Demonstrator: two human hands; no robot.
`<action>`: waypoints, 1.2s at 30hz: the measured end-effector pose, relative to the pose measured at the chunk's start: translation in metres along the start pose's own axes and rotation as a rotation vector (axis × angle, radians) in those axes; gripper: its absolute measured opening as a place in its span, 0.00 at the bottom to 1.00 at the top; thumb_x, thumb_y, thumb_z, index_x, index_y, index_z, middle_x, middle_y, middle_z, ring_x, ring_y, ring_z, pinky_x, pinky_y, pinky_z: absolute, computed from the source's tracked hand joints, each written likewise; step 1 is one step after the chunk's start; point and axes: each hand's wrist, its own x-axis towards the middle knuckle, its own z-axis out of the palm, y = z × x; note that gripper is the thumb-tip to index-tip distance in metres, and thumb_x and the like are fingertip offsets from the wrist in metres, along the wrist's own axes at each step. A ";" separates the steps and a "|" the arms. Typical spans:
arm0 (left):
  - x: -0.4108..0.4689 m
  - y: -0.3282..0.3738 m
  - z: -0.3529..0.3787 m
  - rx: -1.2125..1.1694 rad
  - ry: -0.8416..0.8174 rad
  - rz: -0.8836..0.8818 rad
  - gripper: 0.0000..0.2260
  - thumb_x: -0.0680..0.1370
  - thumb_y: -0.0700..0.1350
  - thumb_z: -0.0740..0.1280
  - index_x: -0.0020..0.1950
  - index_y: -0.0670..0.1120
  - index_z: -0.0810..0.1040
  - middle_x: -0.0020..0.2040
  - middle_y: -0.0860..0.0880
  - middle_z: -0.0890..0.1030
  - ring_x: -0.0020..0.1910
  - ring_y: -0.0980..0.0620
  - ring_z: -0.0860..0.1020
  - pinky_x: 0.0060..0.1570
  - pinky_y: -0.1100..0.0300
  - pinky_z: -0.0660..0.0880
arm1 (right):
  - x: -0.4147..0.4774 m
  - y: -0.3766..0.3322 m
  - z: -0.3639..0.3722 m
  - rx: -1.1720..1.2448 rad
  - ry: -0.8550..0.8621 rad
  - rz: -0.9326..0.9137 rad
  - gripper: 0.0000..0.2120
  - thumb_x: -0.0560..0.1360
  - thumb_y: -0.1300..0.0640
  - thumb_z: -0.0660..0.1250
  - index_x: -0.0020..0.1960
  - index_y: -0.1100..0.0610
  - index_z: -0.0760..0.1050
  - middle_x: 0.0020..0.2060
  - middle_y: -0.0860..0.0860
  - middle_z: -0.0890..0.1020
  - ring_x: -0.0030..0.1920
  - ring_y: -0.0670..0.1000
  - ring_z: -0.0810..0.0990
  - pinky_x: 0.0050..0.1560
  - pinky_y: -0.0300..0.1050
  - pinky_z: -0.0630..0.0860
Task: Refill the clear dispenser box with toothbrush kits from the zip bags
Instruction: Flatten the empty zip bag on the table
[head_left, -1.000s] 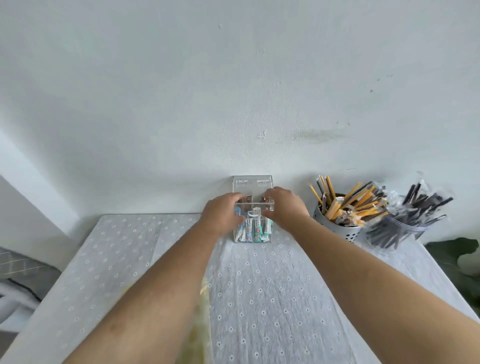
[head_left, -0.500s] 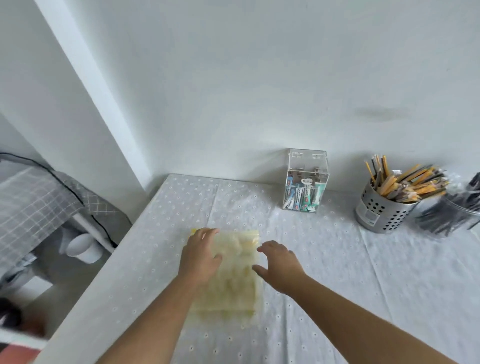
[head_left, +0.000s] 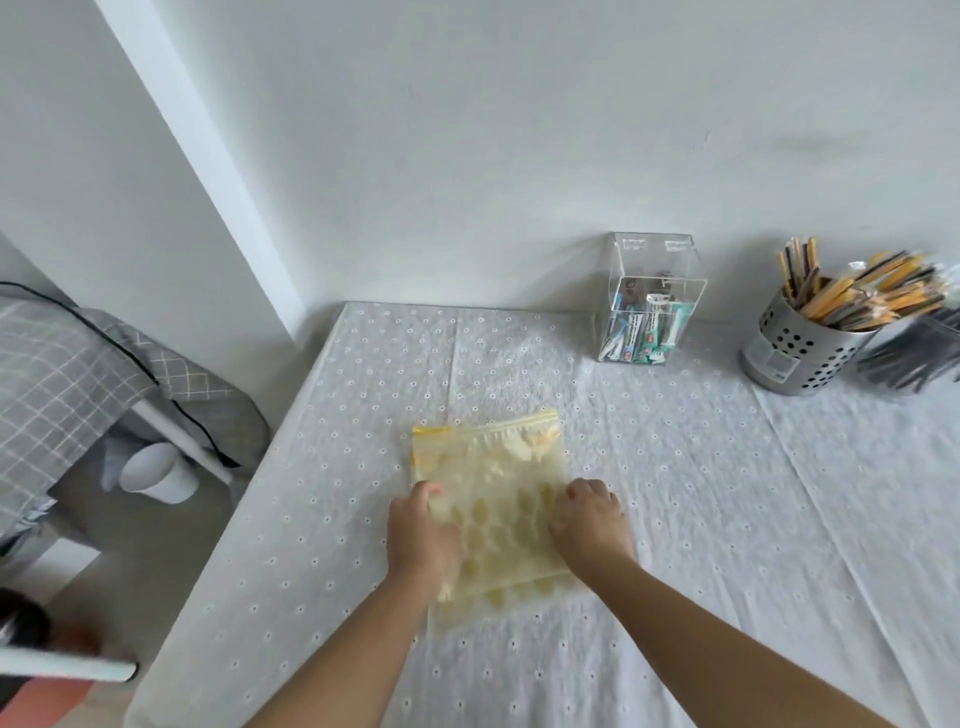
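A yellowish translucent zip bag (head_left: 493, 467) lies flat on the white eyelet tablecloth (head_left: 727, 519), its zip edge pointing away from me. My left hand (head_left: 422, 535) grips the bag's left side, fingers curled over the edge. On the bag's right side sits my right hand (head_left: 592, 525), its fingers bent onto the plastic. The clear dispenser box (head_left: 652, 270) stands at the back against the wall, apart from both hands. Several toothbrush kits (head_left: 641, 335) fill its lower part. What the bag holds is blurred.
A perforated metal holder (head_left: 795, 358) full of yellow-wrapped sticks stands right of the box, with a bag of dark items (head_left: 919, 353) beside it. The table's left edge drops to a floor with a white cup (head_left: 156, 473) and a grey checked bedcover (head_left: 62, 364).
Both hands left the dispenser box and came back to the zip bag near me. Since half a second ago they slid from the bag's far end down to its sides.
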 end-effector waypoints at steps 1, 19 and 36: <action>0.000 -0.001 -0.001 -0.009 -0.014 0.017 0.20 0.70 0.36 0.69 0.59 0.50 0.75 0.54 0.39 0.75 0.46 0.44 0.77 0.43 0.59 0.72 | -0.003 -0.001 0.001 0.043 -0.002 0.003 0.09 0.75 0.58 0.57 0.54 0.55 0.71 0.54 0.51 0.75 0.54 0.53 0.73 0.58 0.49 0.71; -0.121 0.103 0.034 -0.100 -0.135 0.457 0.24 0.72 0.36 0.68 0.65 0.53 0.72 0.34 0.53 0.64 0.31 0.54 0.65 0.35 0.65 0.66 | -0.089 0.138 -0.122 0.819 0.147 0.130 0.17 0.73 0.62 0.64 0.58 0.50 0.64 0.42 0.54 0.79 0.31 0.49 0.73 0.29 0.40 0.69; -0.422 0.266 0.333 0.242 -0.894 1.062 0.25 0.73 0.41 0.68 0.70 0.51 0.69 0.46 0.45 0.77 0.36 0.54 0.72 0.48 0.63 0.71 | -0.349 0.508 -0.227 0.963 0.832 0.711 0.16 0.72 0.67 0.60 0.55 0.56 0.78 0.48 0.53 0.79 0.29 0.50 0.74 0.25 0.37 0.72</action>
